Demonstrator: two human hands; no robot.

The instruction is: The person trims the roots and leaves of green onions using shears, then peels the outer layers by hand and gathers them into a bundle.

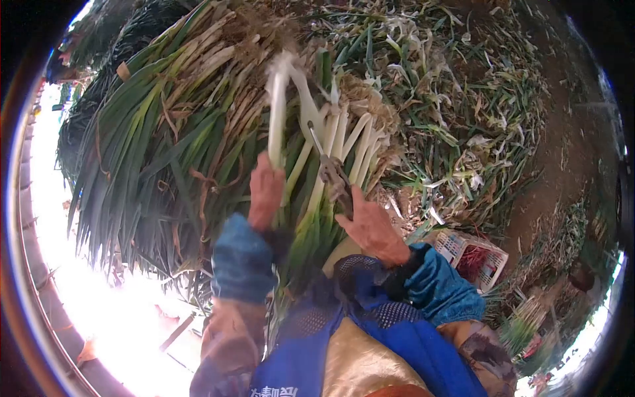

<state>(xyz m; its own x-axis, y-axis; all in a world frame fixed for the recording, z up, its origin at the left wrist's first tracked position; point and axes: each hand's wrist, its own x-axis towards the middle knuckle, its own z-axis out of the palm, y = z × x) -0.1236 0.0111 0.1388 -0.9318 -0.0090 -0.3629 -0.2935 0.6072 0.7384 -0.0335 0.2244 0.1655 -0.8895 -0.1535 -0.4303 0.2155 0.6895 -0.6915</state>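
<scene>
Right, I see the left hand [265, 190] closed tight around one long white-stalked green onion [276, 112], its long axis running upright, root end up and away from me. Just beside it, the right hand [372, 228] grips a slim metal knife [329, 169], blade angled up along the bundle of trimmed white stalks [356, 140] between both hands. Heaped green-leaved onions [152, 132] lie left; a pink plastic crate [473, 255] sits right.

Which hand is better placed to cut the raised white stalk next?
Probably the right. The right hand grips the metal tool, which points up beside the white stalk; the left hand is busy holding that stalk upright.
</scene>
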